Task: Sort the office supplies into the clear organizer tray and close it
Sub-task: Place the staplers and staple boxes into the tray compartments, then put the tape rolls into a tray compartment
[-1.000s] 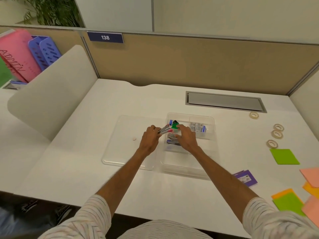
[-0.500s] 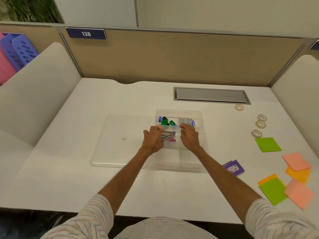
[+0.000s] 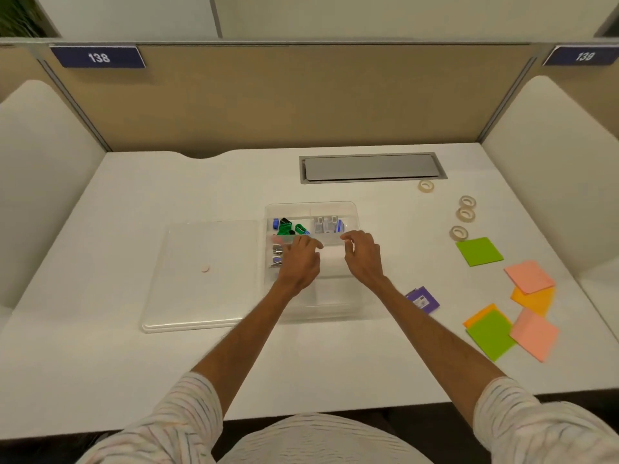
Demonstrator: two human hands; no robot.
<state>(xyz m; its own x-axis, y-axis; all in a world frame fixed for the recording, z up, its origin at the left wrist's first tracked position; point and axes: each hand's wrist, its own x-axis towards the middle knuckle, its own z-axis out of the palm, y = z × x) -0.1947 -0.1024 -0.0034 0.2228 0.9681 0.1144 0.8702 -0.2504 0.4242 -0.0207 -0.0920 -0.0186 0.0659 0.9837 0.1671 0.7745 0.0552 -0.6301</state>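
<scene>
At frame centre, the clear organizer tray point(image 3: 348, 209) sits open on the white desk point(image 3: 167, 195), its lid point(image 3: 207, 276) lying flat just left. The left hand point(image 3: 299, 262) and right hand point(image 3: 363, 256) hover over it, fingers loosely curled, empty. Green binder clips point(image 3: 289, 227) fill the tray's upper-left compartment.

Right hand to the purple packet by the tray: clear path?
Probably yes. The right hand hovers over the tray, apparently empty; the purple packet lies on bare desk just right of that forearm, nothing on or around it.
</scene>
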